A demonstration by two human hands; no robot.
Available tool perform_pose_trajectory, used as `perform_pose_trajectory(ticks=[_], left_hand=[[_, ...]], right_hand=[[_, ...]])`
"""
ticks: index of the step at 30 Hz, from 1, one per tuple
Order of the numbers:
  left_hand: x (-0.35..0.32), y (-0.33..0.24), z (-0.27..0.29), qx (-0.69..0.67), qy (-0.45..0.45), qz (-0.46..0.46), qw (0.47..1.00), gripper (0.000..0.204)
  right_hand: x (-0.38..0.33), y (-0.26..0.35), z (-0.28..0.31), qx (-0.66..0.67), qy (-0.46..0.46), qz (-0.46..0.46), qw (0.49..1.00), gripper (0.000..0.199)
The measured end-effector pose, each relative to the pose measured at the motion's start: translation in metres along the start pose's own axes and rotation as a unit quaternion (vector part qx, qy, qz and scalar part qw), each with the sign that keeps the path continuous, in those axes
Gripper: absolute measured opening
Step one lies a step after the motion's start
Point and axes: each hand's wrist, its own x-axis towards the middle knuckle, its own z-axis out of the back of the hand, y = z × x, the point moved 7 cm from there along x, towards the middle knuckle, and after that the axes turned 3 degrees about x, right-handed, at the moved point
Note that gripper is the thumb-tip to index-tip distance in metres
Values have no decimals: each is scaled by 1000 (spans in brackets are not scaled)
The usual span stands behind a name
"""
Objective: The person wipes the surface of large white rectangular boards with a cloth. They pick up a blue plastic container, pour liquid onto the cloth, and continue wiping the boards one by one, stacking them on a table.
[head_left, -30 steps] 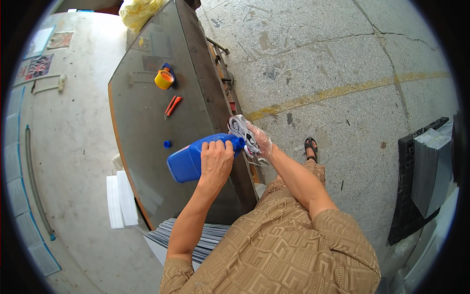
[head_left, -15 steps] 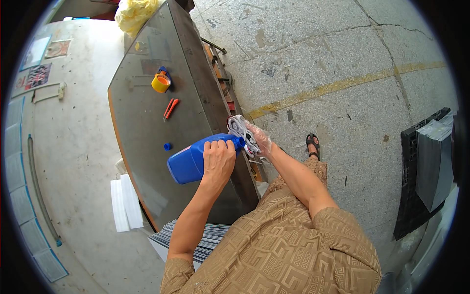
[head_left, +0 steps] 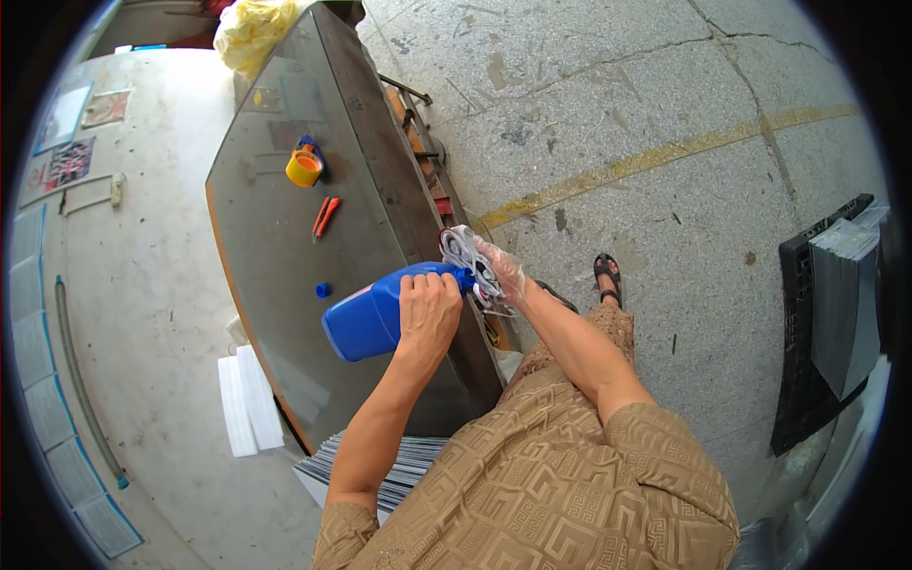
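My left hand (head_left: pixel 430 309) is closed around the handle of a blue plastic jug (head_left: pixel 366 318), which lies tilted over the near part of the dark table with its uncapped mouth to the right. Against that mouth, my right hand (head_left: pixel 502 273), in a clear plastic glove, grips a bundled white and grey cloth (head_left: pixel 465 252). The cloth sits just past the table edge; its folds hide part of the jug's opening. Whether liquid is flowing cannot be seen. A small blue cap (head_left: pixel 323 290) rests on the table left of the jug.
Farther up the dark glossy table (head_left: pixel 351 214) lie a red utility knife (head_left: pixel 325 218) and a yellow tape roll on a dispenser (head_left: pixel 305 165). A yellow plastic bag (head_left: pixel 252 36) is at the far end. Stacked sheets (head_left: pixel 413 470) stand near my left arm; a black pallet (head_left: pixel 796 332) holds more at right.
Both hands keep their hold on the jug and the cloth, nearly in place. The view has shifted slightly, and more of a dark sandal shows beside my right forearm.
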Motion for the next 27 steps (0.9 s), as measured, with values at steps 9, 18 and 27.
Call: perform_pose_trajectory(ticks=[9, 18, 27], left_hand=[[2, -3, -8, 2, 60, 7, 998, 20], [-22, 44, 24, -60, -5, 76, 995, 21], [-163, 197, 37, -259, -134, 293, 911, 27]], right_hand=[[-4, 4, -2, 12, 36, -19, 999, 57], [-6, 12, -27, -31, 64, -61, 996, 53], [-26, 11, -112, -28, 83, -158, 984, 51]])
